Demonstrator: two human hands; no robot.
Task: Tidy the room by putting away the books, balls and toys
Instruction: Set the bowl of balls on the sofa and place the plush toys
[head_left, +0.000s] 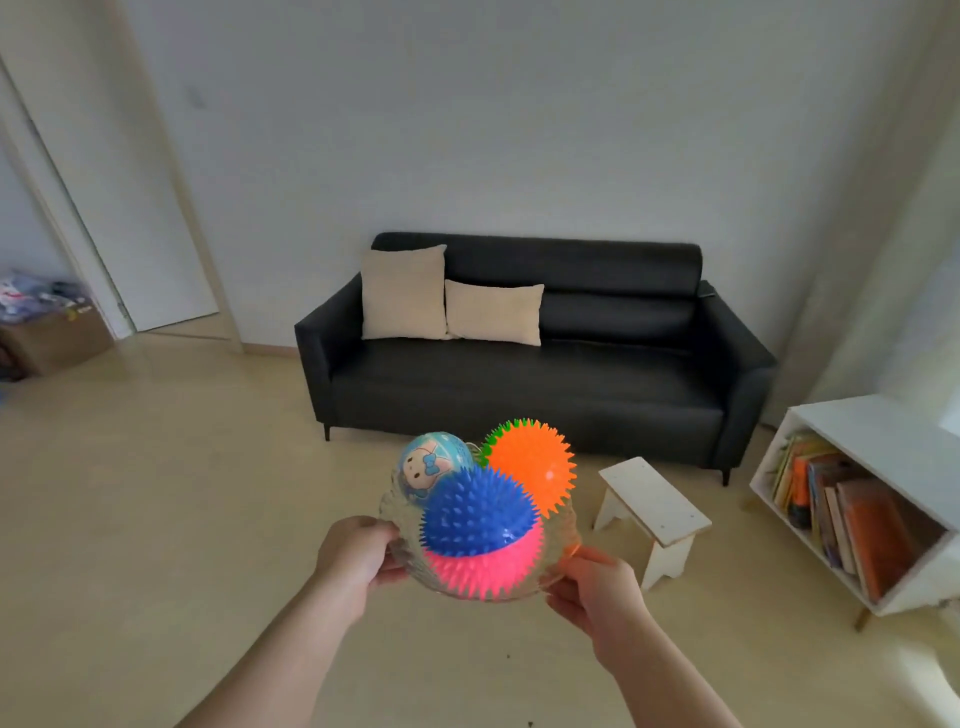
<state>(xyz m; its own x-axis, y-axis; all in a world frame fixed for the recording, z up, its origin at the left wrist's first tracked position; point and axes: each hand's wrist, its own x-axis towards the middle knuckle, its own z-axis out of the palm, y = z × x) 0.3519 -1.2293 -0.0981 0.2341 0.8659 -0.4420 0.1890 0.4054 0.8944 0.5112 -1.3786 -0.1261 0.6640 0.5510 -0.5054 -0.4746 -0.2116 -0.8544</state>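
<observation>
I carry a clear glass bowl (563, 530) in front of me above the floor. My left hand (358, 556) grips its left rim and my right hand (592, 579) grips its right rim. The bowl holds several balls: a blue spiky ball (478, 512) on top of a pink spiky ball (483, 569), an orange spiky ball (535, 462) with a green one (491, 441) peeking out behind it, and a light blue ball with a cartoon face (431, 462). Books (841, 514) stand in the white shelf at the right.
A black sofa (545, 374) with two cream cushions (447, 299) stands ahead against the wall. A small white stool (652, 512) sits on the floor to the right of the bowl. A low white bookshelf (883, 431) is at far right. A cardboard box (52, 338) lies by the open door, far left.
</observation>
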